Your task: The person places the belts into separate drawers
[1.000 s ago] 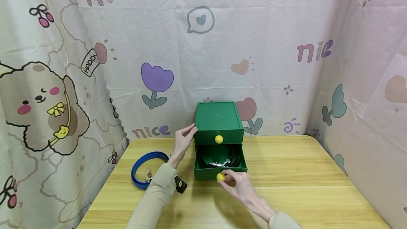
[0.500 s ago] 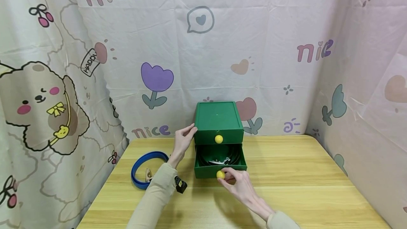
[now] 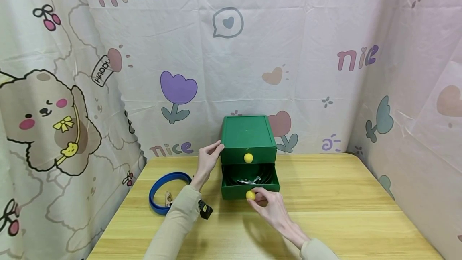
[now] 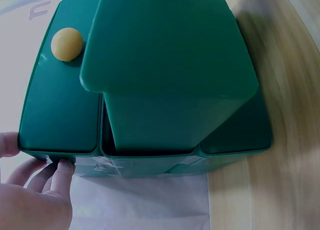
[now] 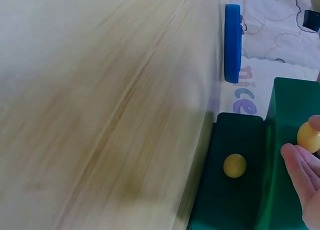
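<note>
A green drawer cabinet (image 3: 248,131) with yellow round knobs stands on the table. Its middle drawer (image 3: 236,191) is pulled partly out; black coiled bands (image 3: 267,173) and a silvery metal piece (image 3: 247,182) lie inside. My right hand (image 3: 272,208) pinches that drawer's yellow knob (image 3: 250,195) between thumb and fingers. At the cabinet's upper left front corner, my left hand (image 3: 208,161) grips the edge, its fingers (image 4: 62,177) against the side in the left wrist view. The bottom drawer's knob (image 5: 234,165) shows in the right wrist view.
A blue coiled band (image 3: 153,196), which looks like a belt, lies left of the cabinet with a small beige clip-like piece (image 3: 168,199) inside its loop. My left sleeve (image 3: 177,220) hides part of it. A printed cloth (image 3: 231,71) hangs behind the wooden table (image 3: 332,196).
The middle drawer has slid a little inward, and my right hand has moved with its knob, away from me. My left hand stays at the cabinet's corner.
</note>
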### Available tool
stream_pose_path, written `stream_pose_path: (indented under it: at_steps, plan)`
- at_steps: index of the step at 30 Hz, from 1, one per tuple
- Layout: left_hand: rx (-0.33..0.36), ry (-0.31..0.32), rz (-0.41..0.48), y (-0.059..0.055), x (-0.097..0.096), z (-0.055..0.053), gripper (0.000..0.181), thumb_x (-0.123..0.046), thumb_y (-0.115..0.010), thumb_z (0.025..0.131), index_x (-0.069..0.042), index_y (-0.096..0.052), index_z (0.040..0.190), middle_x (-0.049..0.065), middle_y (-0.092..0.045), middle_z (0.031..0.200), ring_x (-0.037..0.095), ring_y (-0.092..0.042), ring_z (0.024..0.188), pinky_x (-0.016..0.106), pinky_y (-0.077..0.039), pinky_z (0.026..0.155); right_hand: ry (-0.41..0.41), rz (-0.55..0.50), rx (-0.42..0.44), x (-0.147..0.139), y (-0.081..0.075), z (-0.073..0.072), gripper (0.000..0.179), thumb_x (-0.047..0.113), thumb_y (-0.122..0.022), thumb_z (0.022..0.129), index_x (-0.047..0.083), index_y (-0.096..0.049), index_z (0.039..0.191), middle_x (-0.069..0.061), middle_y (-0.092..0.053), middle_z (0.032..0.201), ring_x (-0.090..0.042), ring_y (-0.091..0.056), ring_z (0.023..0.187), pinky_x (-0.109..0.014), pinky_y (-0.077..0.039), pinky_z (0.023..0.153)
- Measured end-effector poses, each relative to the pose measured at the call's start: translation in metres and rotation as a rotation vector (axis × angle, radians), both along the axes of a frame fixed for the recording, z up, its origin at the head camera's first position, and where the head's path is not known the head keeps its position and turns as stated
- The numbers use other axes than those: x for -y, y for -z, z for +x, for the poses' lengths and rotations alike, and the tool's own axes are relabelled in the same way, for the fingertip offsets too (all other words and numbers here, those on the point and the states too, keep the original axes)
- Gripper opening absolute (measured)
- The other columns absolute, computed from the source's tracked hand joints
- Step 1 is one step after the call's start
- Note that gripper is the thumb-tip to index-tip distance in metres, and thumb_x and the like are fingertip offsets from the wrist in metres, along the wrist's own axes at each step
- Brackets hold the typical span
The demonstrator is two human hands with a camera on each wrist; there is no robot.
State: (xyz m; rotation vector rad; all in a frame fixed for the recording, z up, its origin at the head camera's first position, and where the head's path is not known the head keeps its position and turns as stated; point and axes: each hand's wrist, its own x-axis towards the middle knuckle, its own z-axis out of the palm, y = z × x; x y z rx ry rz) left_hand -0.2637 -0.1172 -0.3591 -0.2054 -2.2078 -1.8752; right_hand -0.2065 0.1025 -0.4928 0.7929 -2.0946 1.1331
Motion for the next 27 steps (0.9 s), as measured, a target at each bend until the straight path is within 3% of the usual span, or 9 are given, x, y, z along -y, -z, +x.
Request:
stream_pose_path:
  at_steps: [27]
  plan:
    - [0.02, 0.003, -0.001, -0.0013, -0.0001, 0.0016, 0.041, -0.013, -0.06, 0.101, 0.005, -0.058, 0.137, 0.023, -0.06, 0.139, 0.038, -0.059, 0.128, 0.047, -0.048, 0.109, 0.044, -0.068, 0.066, 0.0052, 0.0004, -0.0078, 0.026, 0.002, -0.085, 0.076, 0.004, -0.073, 0.099, -0.003, -0.075, 0.074, -0.006, -0.071, 0.068, -0.014, -0.057, 0.061]
